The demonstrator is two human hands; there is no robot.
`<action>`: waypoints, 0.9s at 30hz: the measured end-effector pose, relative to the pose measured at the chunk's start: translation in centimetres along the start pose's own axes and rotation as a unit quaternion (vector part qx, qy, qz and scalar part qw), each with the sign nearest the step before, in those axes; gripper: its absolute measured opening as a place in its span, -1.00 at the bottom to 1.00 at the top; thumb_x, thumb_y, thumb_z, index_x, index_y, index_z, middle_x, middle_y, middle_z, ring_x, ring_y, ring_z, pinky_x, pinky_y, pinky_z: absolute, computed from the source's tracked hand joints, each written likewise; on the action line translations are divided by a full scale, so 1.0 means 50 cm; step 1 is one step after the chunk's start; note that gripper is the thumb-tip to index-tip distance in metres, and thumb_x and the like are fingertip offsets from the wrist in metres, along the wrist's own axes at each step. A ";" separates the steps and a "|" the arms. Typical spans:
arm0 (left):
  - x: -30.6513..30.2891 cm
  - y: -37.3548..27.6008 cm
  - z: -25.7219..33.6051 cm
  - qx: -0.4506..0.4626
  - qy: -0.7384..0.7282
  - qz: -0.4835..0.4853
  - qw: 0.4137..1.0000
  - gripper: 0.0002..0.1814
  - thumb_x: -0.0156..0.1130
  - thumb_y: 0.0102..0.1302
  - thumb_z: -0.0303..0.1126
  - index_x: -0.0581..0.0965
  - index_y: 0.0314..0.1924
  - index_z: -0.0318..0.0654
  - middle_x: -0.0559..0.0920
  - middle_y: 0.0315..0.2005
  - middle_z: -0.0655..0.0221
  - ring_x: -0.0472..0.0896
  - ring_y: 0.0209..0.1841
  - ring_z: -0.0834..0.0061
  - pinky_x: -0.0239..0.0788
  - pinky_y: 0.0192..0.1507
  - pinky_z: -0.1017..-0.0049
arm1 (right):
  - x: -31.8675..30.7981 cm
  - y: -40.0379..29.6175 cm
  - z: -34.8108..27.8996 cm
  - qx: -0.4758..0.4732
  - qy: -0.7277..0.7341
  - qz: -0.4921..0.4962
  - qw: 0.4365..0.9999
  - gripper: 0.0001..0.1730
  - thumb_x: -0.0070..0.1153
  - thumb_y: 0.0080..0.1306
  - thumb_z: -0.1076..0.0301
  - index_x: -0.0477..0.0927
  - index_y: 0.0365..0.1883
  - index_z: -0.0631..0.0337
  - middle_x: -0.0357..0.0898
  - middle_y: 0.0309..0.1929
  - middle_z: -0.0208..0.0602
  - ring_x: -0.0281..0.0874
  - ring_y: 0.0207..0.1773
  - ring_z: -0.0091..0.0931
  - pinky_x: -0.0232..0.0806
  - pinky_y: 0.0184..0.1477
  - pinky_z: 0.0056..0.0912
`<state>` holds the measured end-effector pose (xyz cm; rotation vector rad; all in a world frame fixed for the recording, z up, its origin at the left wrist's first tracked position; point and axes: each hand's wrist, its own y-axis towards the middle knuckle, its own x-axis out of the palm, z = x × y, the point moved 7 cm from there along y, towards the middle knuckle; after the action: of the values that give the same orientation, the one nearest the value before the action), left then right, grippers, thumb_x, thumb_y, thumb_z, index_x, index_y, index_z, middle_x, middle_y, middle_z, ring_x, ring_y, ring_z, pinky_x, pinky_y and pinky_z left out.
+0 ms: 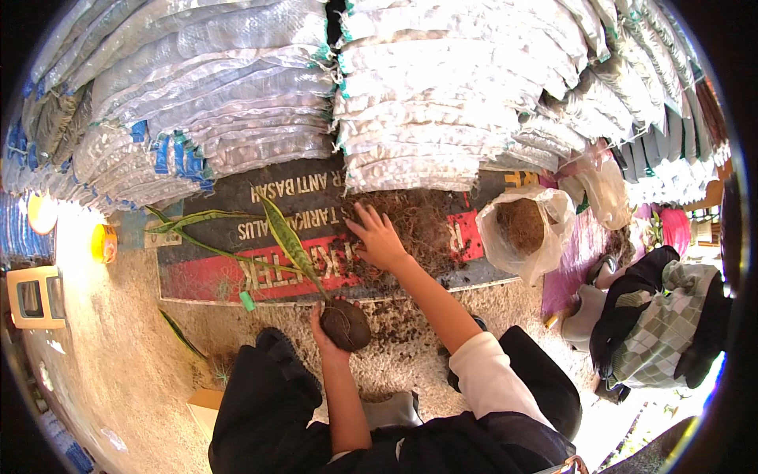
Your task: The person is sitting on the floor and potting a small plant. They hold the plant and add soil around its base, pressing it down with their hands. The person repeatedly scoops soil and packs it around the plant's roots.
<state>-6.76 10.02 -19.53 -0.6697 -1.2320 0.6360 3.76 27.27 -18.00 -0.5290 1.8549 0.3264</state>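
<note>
My left hand (329, 335) cups a dark brown round root ball (346, 325) wrapped in thin fibres. Long snake plant leaves (288, 240) with yellow edges rise from it and lean over the printed mat. My right hand (379, 238) lies with fingers spread on a heap of brown root fibres and dark soil (417, 228) on the mat; whether anything is under its fingers cannot be told. A clear plastic bag (559, 228) with a brown fibrous ball (521, 224) inside stands to the right of the heap.
Stacked woven plastic sacks (414, 101) rise behind the printed mat (201, 278). Soil crumbs lie on the concrete before me. A loose leaf (182, 335), a yellow tub (104, 243) and a beige stool (37, 297) are at left. Another person (657, 320) sits at right beside a purple sheet (556, 284).
</note>
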 end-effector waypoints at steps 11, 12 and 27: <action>-0.009 -0.033 0.025 0.021 -0.010 -0.030 0.999 -0.48 -0.02 0.21 0.07 0.49 -0.16 -0.31 0.56 -0.27 0.22 0.55 -0.20 0.21 0.39 -0.06 0.17 | -0.037 -0.013 0.107 0.171 0.276 -0.006 0.946 -0.62 0.19 0.14 0.27 0.53 -0.11 0.29 0.54 -0.14 -0.16 0.52 -0.14 -0.33 0.38 -0.15 -0.27; -0.001 -0.036 0.017 0.011 -0.027 -0.034 0.999 -0.49 -0.01 0.21 0.05 0.49 -0.17 -0.30 0.57 -0.29 0.21 0.56 -0.21 0.22 0.41 -0.08 0.18 | -0.062 -0.026 0.126 0.215 0.296 -0.008 0.931 -0.59 0.22 0.13 0.21 0.54 -0.09 0.23 0.55 -0.19 -0.14 0.52 -0.22 -0.37 0.39 -0.20 -0.25; 0.167 -0.232 -0.082 -0.077 0.075 -0.164 0.981 -0.37 -0.01 0.16 0.19 0.52 -0.14 -0.29 0.61 -0.29 0.17 0.59 -0.27 0.24 0.45 -0.19 0.24 | -0.518 -0.249 -0.114 0.110 0.527 -0.118 0.834 -0.59 0.18 0.18 0.27 0.44 -0.04 0.23 0.47 -0.15 -0.32 0.42 -0.11 -0.56 0.36 -0.14 -0.46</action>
<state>-0.10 8.28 -6.36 -0.6132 -1.2240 0.2135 12.56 18.99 8.69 -0.8668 2.7890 -0.4608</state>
